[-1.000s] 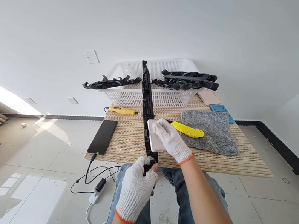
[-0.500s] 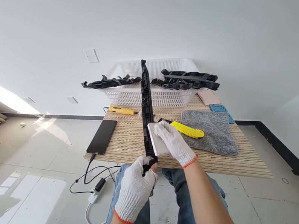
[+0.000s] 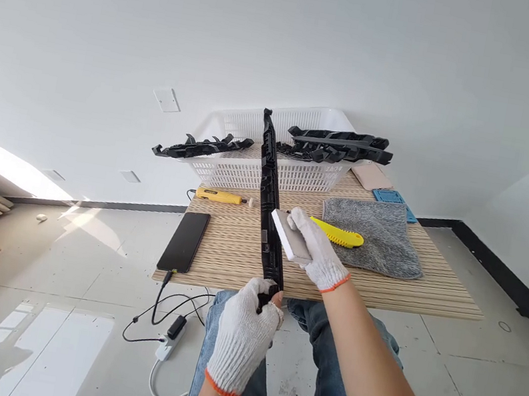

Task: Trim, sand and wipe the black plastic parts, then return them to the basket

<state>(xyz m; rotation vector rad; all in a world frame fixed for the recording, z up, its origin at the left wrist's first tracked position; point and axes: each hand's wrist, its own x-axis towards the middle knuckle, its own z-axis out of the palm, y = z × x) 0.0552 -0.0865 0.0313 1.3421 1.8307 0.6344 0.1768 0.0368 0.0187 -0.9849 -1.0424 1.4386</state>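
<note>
My left hand (image 3: 247, 330), in a white knit glove with an orange cuff, is closed around the near end of a long black plastic strip (image 3: 269, 185). The strip slants away from me over the table, its far end above the basket. My right hand (image 3: 314, 247), gloved alike, grips a flat, pale rectangular block (image 3: 291, 237), perhaps a sanding block. The block is tilted beside the strip's right edge; whether it touches cannot be made out. Behind my right fingers a yellow-handled tool (image 3: 342, 235) lies on a grey cloth (image 3: 375, 233).
A white plastic basket (image 3: 238, 172) at the back holds several more black plastic parts (image 3: 342, 145). On the table (image 3: 221, 245) lie a yellow corded tool (image 3: 219, 196), a black phone (image 3: 185, 242) on a cable, and a blue item (image 3: 393, 199). A power strip (image 3: 167, 347) rests on the floor.
My right hand has lifted and tilted the block, showing more of its face and edge. The strip's far end has shifted slightly right in view; my left hand keeps its hold.
</note>
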